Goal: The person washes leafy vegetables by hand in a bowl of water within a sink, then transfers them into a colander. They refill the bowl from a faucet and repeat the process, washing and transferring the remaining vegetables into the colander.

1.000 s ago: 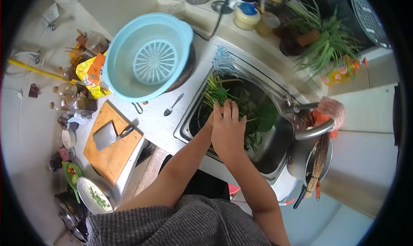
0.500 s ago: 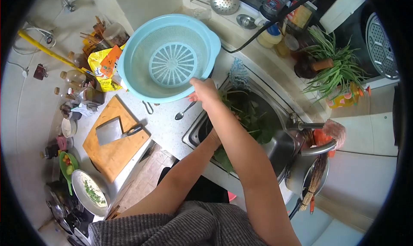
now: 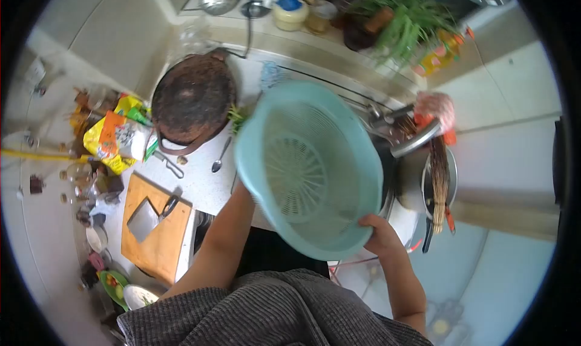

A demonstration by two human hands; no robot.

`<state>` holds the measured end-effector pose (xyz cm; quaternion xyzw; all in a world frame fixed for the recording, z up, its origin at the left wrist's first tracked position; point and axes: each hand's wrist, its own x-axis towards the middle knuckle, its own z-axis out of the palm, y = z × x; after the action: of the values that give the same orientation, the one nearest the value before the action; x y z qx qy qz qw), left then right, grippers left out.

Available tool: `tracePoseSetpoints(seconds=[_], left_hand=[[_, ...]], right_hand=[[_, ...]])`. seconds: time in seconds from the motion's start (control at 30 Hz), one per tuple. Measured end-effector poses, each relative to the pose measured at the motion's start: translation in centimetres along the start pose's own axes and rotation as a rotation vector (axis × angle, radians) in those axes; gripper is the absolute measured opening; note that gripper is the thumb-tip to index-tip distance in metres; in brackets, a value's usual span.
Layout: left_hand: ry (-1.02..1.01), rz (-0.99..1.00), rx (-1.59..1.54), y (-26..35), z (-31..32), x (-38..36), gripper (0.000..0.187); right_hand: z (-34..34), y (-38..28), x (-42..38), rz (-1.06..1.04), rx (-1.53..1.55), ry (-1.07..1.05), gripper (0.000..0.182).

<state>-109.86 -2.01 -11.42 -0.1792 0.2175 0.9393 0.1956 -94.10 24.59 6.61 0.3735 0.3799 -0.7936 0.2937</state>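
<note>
A light blue plastic colander (image 3: pixel 302 176), seemingly nested in a basin of the same colour, is tilted above the sink. My right hand (image 3: pixel 380 236) grips its lower right rim with the thumb over the edge. The left forearm reaches to the colander's left side, where my left hand and its fingers are hidden behind it. Green stalks (image 3: pixel 238 117) show past the upper left rim. Most of the sink (image 3: pixel 387 170) and whatever lies in it are covered from sight.
A dark, crusted pan (image 3: pixel 193 101) sits on the counter near a spoon (image 3: pixel 221 155). A cleaver (image 3: pixel 145 220) lies on the wooden cutting board (image 3: pixel 181 243). The faucet (image 3: pixel 417 139) juts out at right, above a pot holding a whisk brush (image 3: pixel 439 189).
My right hand has brought the colander from the left counter rightward over the sink, uncovering the dark pan. My left hand has passed from the greens to behind the colander. The view has shifted.
</note>
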Motion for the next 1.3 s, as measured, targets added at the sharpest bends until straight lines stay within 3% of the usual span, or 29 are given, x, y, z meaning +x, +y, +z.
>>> tracePoseSetpoints(seconds=[0.2,0.43,0.63,0.77,0.83,0.9,0.97,1.0,1.1,1.13,1.23,1.3], left_hand=[[-0.038,0.095,0.168,0.2,1.4,1.6,0.030],[-0.180,0.118,0.250,0.6,1.8,4.3,0.033],[-0.350,0.073,0.353,0.2,6.3,4.0,0.032],[-0.098,-0.037,0.956,-0.9,14.2,0.0,0.035],[-0.159,0.041,1.132,-3.3,15.7,-0.2,0.034],[-0.275,0.154,1.274,-6.4,14.2,1.0,0.041],[-0.205,0.223,1.559,-9.0,14.5,0.6,0.047],[-0.235,0.162,1.603,-9.9,15.2,0.2,0.059],[-0.309,0.230,2.071,-13.7,13.4,0.2,0.082],[-0.366,-0.030,2.178,-14.0,13.4,0.2,0.102],[-0.451,0.197,2.180,-15.7,9.9,0.0,0.114],[-0.539,0.049,2.285,-14.0,11.8,-1.0,0.113]], right_hand=[[-11.4,5.2,-6.3,-0.041,0.071,0.316,0.049],[-14.4,6.6,-7.6,-0.129,-0.245,0.646,0.046],[-14.2,7.3,-1.3,-0.275,-0.227,0.551,0.043],[-11.3,6.7,3.9,-0.285,-0.230,0.465,0.048],[-10.4,6.4,6.2,-0.261,-0.190,0.409,0.048],[-9.1,6.2,7.6,-0.263,-0.125,0.372,0.047],[-7.9,6.0,8.7,-0.294,-0.027,0.355,0.047],[-7.7,5.9,9.1,-0.279,-0.090,0.388,0.047],[-7.1,6.3,9.5,-0.372,-0.109,0.415,0.045],[-7.3,6.6,9.5,-0.386,-0.103,0.403,0.044],[-7.7,7.4,9.6,-0.402,-0.097,0.365,0.042],[-8.1,7.4,9.0,-0.380,-0.110,0.355,0.043]])
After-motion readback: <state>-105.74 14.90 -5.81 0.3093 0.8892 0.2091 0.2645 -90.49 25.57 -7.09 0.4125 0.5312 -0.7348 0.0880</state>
